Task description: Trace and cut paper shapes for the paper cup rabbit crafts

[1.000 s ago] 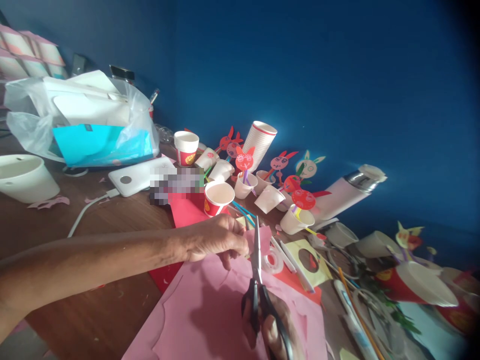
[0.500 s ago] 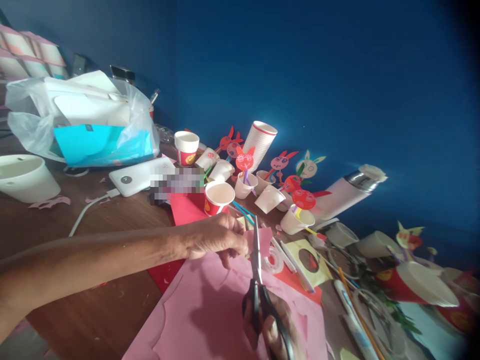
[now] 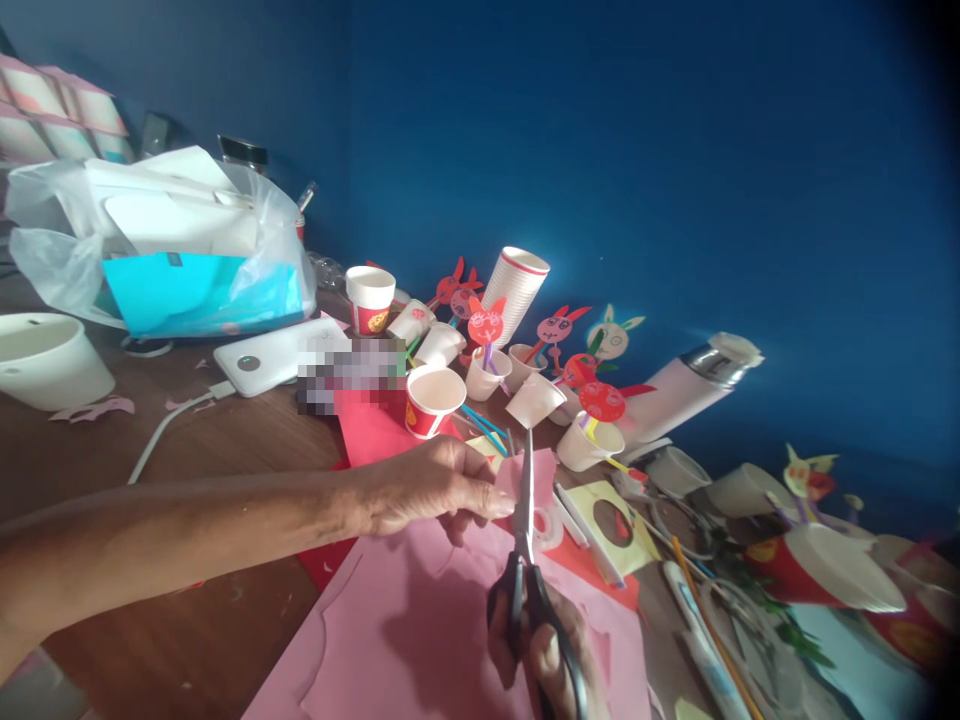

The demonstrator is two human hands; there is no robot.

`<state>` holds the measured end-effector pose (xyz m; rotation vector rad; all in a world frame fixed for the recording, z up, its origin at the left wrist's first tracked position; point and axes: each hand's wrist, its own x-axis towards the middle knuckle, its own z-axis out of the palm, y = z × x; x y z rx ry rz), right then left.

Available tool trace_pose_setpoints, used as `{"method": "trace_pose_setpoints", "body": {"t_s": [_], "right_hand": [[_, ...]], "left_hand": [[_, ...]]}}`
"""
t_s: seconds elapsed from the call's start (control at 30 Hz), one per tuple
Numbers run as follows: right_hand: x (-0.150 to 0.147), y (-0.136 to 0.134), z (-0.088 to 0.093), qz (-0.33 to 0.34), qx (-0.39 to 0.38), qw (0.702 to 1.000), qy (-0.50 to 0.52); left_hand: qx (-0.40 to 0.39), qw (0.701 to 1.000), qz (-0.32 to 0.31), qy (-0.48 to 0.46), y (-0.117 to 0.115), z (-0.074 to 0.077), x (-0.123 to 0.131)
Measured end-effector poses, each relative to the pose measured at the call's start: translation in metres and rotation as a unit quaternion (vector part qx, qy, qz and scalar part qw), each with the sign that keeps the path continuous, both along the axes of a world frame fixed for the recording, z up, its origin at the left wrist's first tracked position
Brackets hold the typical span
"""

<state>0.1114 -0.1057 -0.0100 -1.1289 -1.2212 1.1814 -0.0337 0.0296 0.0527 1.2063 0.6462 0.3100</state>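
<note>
My left hand [image 3: 439, 487] pinches a small piece of pink paper [image 3: 541, 470] between thumb and fingers. Black-handled scissors [image 3: 527, 515] are in my right hand [image 3: 555, 655], their blades pointing up and overlapping the small paper close to my left thumb. Beneath both hands lies a large pink sheet [image 3: 427, 625], on top of red paper [image 3: 367, 425]. Whether the blades are cutting into the paper is hard to tell.
Behind my hands stand a red and white paper cup [image 3: 435, 400], several cups with paper animal faces, and a cup stack [image 3: 516, 285]. A power bank [image 3: 277, 355] and plastic bag [image 3: 202, 290] are left; a thermos [image 3: 694, 390] leans right.
The scissors and small pink paper have shifted slightly right, and the scissors stand at a different slant. My left thumb is stretched out further. The whole view has moved a little.
</note>
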Motion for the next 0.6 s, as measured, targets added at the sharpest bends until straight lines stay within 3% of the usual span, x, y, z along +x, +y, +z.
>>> {"method": "trace_pose_setpoints", "body": {"t_s": [0.27,0.6], "right_hand": [[-0.0041,-0.0011,-0.0018,-0.002,-0.025,0.999,0.023],[-0.0007,0.0008,-0.0056,0.020,-0.061,0.998,-0.025]], "left_hand": [[0.016,0.998,0.054,-0.001,-0.0056,0.0068,0.0012],[0.034,0.998,0.057,0.024,-0.0040,0.0058,0.0018]]}}
